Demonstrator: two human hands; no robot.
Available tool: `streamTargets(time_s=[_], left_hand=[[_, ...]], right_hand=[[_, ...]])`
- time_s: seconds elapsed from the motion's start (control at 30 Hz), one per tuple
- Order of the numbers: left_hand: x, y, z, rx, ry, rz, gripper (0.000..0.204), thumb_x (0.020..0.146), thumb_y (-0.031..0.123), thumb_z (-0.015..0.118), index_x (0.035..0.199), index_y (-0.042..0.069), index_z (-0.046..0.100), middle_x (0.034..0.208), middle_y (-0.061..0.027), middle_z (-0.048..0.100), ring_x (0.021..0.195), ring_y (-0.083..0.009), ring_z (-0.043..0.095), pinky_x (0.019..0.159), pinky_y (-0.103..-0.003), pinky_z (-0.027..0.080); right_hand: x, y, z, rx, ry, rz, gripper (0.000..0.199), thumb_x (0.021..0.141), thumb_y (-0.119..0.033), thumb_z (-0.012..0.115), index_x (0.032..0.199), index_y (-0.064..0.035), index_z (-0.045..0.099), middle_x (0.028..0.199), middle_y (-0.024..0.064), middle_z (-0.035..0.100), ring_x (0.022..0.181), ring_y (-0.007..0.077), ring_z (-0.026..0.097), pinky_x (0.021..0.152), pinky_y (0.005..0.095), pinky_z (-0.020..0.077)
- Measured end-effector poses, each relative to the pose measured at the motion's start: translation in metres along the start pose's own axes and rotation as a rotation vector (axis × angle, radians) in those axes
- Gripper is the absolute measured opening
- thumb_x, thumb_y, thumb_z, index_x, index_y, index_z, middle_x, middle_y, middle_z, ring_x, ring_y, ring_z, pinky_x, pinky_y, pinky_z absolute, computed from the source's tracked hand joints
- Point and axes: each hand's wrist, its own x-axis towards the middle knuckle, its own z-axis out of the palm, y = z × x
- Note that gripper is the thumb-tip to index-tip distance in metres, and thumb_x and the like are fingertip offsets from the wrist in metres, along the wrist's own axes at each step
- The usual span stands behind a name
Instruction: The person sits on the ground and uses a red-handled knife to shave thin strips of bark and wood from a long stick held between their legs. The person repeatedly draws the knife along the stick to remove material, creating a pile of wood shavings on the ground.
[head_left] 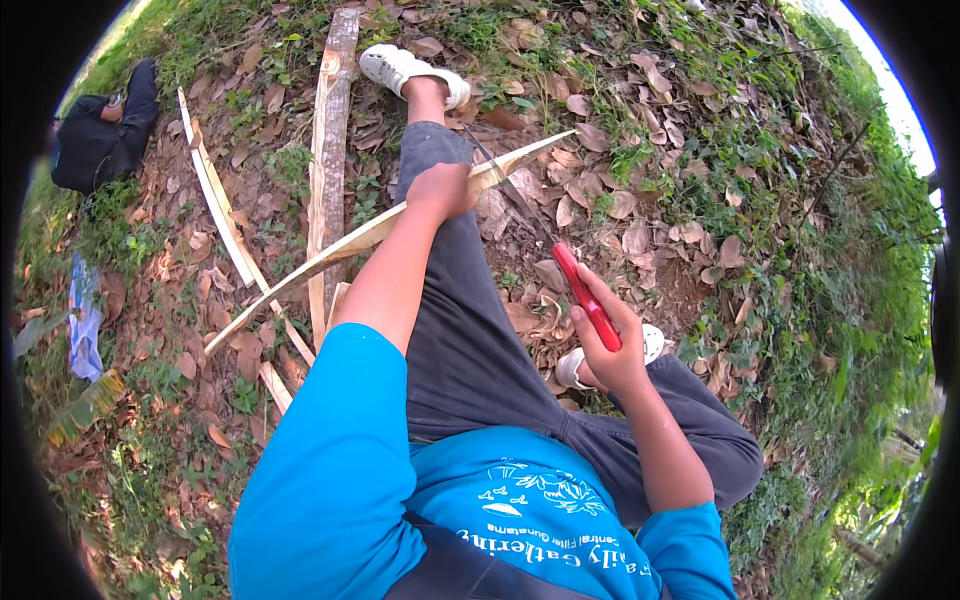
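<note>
My left hand is closed around a long, pale, curved strip of split wood, resting over my outstretched leg. One end of the strip tapers to a point at the upper right; the other reaches down to the lower left. In my right hand is a long-bladed knife with a red handle, its fingers wrapped round the grip. The thin dark blade slants up and left, crossing the strip just right of my left hand. Whether its edge touches the wood, I cannot tell.
Several split wood pieces and a long flat plank lie on the leaf-covered ground at left. Farther left are a black bag and a blue-and-white plastic piece. My legs, in dark trousers and pale clogs, spread in front.
</note>
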Motion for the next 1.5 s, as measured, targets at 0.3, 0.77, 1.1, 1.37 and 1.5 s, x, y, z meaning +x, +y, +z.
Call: streamTargets(time_s=[0.3,0.77,1.1,1.37,1.5], left_hand=[[-0.009,0.006,-0.004,-0.035,0.044,0.066,0.028,0.081,0.028,0.07,0.106,0.015,0.076,0.101,-0.0152,0.078,0.1,-0.0377,0.074,0.089,-0.05,0.059],[-0.008,0.001,0.005,0.008,0.079,0.044,0.031,0.087,0.034,0.068,0.11,0.014,0.075,0.102,-0.0187,0.077,0.099,-0.0402,0.073,0.086,-0.053,0.058],[-0.008,0.005,0.002,0.017,0.065,0.027,0.033,0.088,0.037,0.068,0.113,0.017,0.075,0.106,-0.0173,0.077,0.103,-0.0392,0.073,0.089,-0.051,0.059],[-0.006,0.005,0.004,0.021,0.072,0.042,0.032,0.088,0.035,0.068,0.114,0.017,0.075,0.105,-0.0172,0.077,0.1,-0.0384,0.074,0.087,-0.051,0.059],[-0.007,-0.001,0.006,0.004,0.084,0.049,0.032,0.088,0.035,0.069,0.113,0.016,0.075,0.102,-0.0175,0.077,0.097,-0.0392,0.074,0.084,-0.051,0.06]], right_hand=[[0.025,-0.021,0.036,0.203,0.161,-0.058,0.049,0.1,-0.004,0.067,0.148,0.0004,0.058,0.133,0.017,0.07,0.117,0.0137,0.066,0.099,0.0277,0.0502],[0.093,0.013,0.078,0.249,0.181,-0.061,0.045,0.099,-0.008,0.067,0.143,-0.0005,0.062,0.113,0.0097,0.075,0.093,0.0068,0.065,0.086,0.0241,0.0526],[0.062,0.0,0.068,0.037,0.149,-0.009,0.048,0.098,-0.007,0.068,0.145,-0.0086,0.063,0.116,0.0155,0.077,0.097,0.0132,0.072,0.087,0.0291,0.0547],[-0.03,-0.034,0.025,-0.1,0.109,-0.04,0.051,0.096,-0.002,0.068,0.147,-0.0018,0.059,0.122,0.0179,0.075,0.101,0.0164,0.073,0.088,0.0289,0.0542],[-0.006,-0.023,0.042,-0.052,0.138,-0.145,0.05,0.097,-0.003,0.067,0.146,-0.0018,0.06,0.117,0.0158,0.076,0.094,0.0119,0.069,0.085,0.0266,0.0537]])
